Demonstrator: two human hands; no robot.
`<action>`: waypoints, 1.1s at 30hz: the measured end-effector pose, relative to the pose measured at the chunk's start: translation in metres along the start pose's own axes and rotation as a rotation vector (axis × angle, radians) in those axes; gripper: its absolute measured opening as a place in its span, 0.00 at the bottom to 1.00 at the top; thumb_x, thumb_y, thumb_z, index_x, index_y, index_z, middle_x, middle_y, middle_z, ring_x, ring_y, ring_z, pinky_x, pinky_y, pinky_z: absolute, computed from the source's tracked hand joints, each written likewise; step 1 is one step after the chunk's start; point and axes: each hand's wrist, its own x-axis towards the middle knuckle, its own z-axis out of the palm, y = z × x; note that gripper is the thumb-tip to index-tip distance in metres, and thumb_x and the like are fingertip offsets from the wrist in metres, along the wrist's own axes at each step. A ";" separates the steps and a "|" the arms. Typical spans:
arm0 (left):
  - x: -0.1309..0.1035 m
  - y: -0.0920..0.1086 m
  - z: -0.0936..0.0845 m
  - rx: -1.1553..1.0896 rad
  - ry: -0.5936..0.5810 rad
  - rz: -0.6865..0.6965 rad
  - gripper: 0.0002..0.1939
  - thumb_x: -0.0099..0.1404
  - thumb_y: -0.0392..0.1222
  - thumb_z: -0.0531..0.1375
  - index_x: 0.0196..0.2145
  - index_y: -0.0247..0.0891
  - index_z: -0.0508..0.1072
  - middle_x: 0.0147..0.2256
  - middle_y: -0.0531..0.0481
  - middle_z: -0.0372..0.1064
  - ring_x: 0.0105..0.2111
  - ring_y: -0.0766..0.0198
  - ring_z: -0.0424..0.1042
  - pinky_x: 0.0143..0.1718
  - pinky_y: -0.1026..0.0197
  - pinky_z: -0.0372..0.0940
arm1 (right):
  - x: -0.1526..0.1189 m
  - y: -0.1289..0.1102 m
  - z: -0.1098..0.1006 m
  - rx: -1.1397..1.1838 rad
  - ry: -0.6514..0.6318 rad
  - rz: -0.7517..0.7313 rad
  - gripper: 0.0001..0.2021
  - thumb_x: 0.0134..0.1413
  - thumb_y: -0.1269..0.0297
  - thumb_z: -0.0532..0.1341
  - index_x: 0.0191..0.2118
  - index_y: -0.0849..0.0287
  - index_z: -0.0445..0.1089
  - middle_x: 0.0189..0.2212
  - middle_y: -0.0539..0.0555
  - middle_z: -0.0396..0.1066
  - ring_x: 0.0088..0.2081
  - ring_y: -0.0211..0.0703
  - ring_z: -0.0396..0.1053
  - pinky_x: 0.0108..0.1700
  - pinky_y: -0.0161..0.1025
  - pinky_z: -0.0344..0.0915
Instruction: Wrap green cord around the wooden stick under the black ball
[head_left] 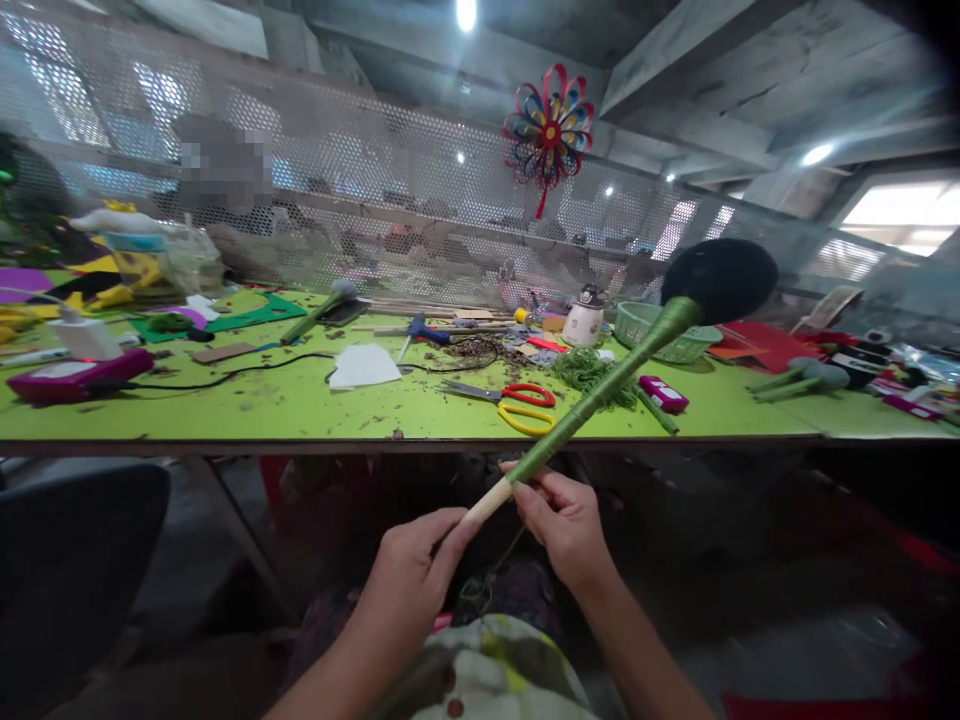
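A long stick [600, 400] slants up to the right, wrapped in green yarn over most of its length, with bare pale wood at its lower end. A dark rounded head [720, 280] tops it. My left hand [424, 560] is closed round the bare lower end. With fingers pinched, my right hand [562, 515] holds the stick where the green wrapping meets the wood. A loose green strand [510, 550] hangs below, between my hands, toward a small tangle over my lap.
On the green table [247, 410] lie scissors [510, 395], a heap of green yarn [592, 375], white paper [365, 366], a magenta box [664, 393] and a blue glue gun [427, 330]. A green basket [652, 330] stands behind the stick. The table's front edge is just beyond my hands.
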 end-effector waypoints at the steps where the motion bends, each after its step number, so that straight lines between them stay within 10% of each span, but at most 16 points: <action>1: 0.002 0.001 -0.002 -0.038 -0.037 -0.030 0.13 0.62 0.48 0.56 0.32 0.38 0.77 0.21 0.53 0.68 0.22 0.66 0.64 0.24 0.67 0.56 | 0.000 -0.001 -0.001 0.002 -0.001 0.005 0.16 0.53 0.59 0.61 0.43 0.65 0.73 0.15 0.42 0.45 0.17 0.29 0.42 0.18 0.32 0.38; 6: 0.012 0.000 -0.007 -0.288 -0.245 -0.233 0.20 0.61 0.56 0.54 0.28 0.34 0.72 0.12 0.60 0.50 0.13 0.73 0.48 0.14 0.69 0.43 | 0.003 0.001 -0.005 0.112 -0.065 0.057 0.15 0.54 0.60 0.61 0.44 0.64 0.73 0.14 0.41 0.46 0.16 0.28 0.42 0.19 0.32 0.38; 14: 0.011 0.003 -0.009 -0.581 -0.450 -0.491 0.22 0.61 0.58 0.53 0.29 0.34 0.70 0.13 0.62 0.51 0.10 0.77 0.43 0.11 0.72 0.39 | 0.005 0.006 -0.003 0.307 -0.130 0.094 0.11 0.54 0.65 0.62 0.42 0.63 0.73 0.11 0.40 0.47 0.15 0.27 0.42 0.20 0.32 0.42; 33: 0.010 0.003 0.006 -0.912 -0.506 -0.479 0.18 0.65 0.51 0.51 0.29 0.34 0.69 0.13 0.62 0.49 0.09 0.79 0.42 0.10 0.72 0.37 | 0.000 0.000 0.001 0.444 -0.100 0.150 0.15 0.55 0.66 0.60 0.48 0.65 0.68 0.10 0.38 0.46 0.15 0.27 0.39 0.20 0.32 0.42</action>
